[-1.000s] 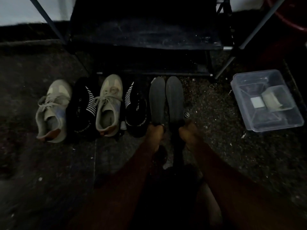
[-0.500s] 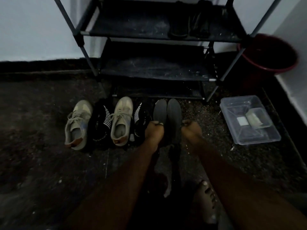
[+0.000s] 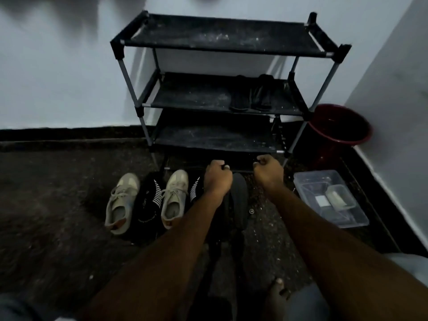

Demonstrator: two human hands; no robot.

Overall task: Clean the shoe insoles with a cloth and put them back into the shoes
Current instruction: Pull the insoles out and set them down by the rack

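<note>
A dark grey insole (image 3: 239, 200) lies flat on the floor between my forearms; its partner is hidden under my left arm. To the left stand two beige sneakers (image 3: 122, 202) (image 3: 173, 198), alternating with two black shoes with white stripes (image 3: 148, 200) (image 3: 195, 188). My left hand (image 3: 217, 178) hovers over the insole's toe end, fingers curled into a fist. My right hand (image 3: 268, 173) is a fist too, just right of it, in front of the rack's lowest shelf. I see nothing held in either fist. No cloth is in view.
A black three-tier shoe rack (image 3: 220, 100) stands against the wall, with a dark pair of shoes (image 3: 251, 93) on its middle shelf. A red bucket (image 3: 340, 126) sits in the right corner. A clear plastic box (image 3: 301, 181) lies on the floor at right. My bare foot (image 3: 278, 290) is below.
Both hands have let go of the insoles' heel ends and moved forward and up toward the rack. The view has pulled back and tilted up, showing the whole rack.
</note>
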